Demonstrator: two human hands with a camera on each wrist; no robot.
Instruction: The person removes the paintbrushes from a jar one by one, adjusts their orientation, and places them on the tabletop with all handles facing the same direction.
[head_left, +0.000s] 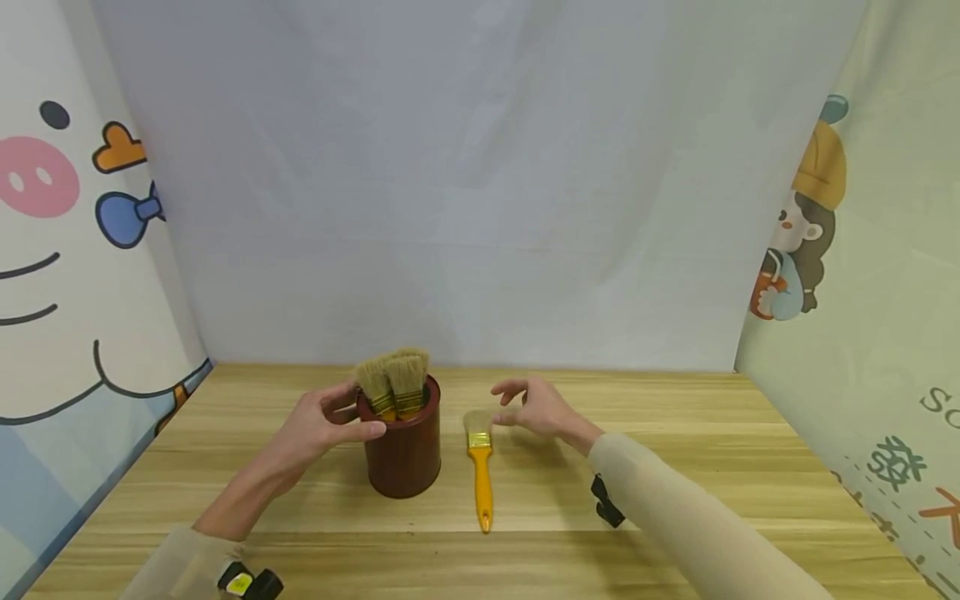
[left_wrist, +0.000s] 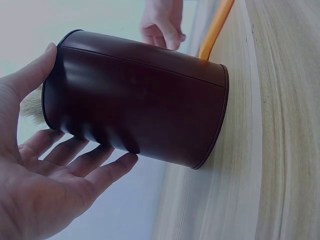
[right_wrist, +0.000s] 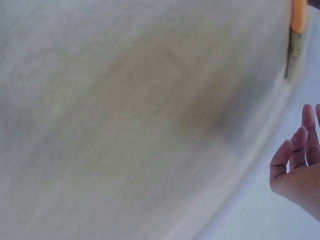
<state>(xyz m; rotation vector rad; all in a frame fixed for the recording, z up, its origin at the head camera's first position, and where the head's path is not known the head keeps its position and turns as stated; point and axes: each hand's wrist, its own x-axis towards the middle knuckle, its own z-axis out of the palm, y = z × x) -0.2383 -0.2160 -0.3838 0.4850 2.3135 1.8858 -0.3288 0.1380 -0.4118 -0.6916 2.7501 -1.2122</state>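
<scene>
A dark red-brown cylindrical pot (head_left: pixel 405 462) stands upright on the table, holding several paintbrushes (head_left: pixel 407 383) with their bristles up. My left hand (head_left: pixel 318 425) holds it from the left, thumb near the rim and fingers along the far side; the left wrist view shows the thumb (left_wrist: pixel 37 72) and fingertips against its wall. Right of the pot lies a single paintbrush (head_left: pixel 482 475) with an orange handle, bristles pointing away from me. Beside those bristles, my right hand (head_left: pixel 543 408) hovers with loosely bent fingers and nothing between them. In the right wrist view that hand (right_wrist: pixel 302 170) is apart from the brush (right_wrist: pixel 296 45).
The pot and loose brush rest on a light wood-grain table (head_left: pixel 337 550). A plain pale cloth (head_left: pixel 465 208) hangs behind its far edge. Printed cartoon sheets hang at the left (head_left: pixel 67 292) and right (head_left: pixel 847 333).
</scene>
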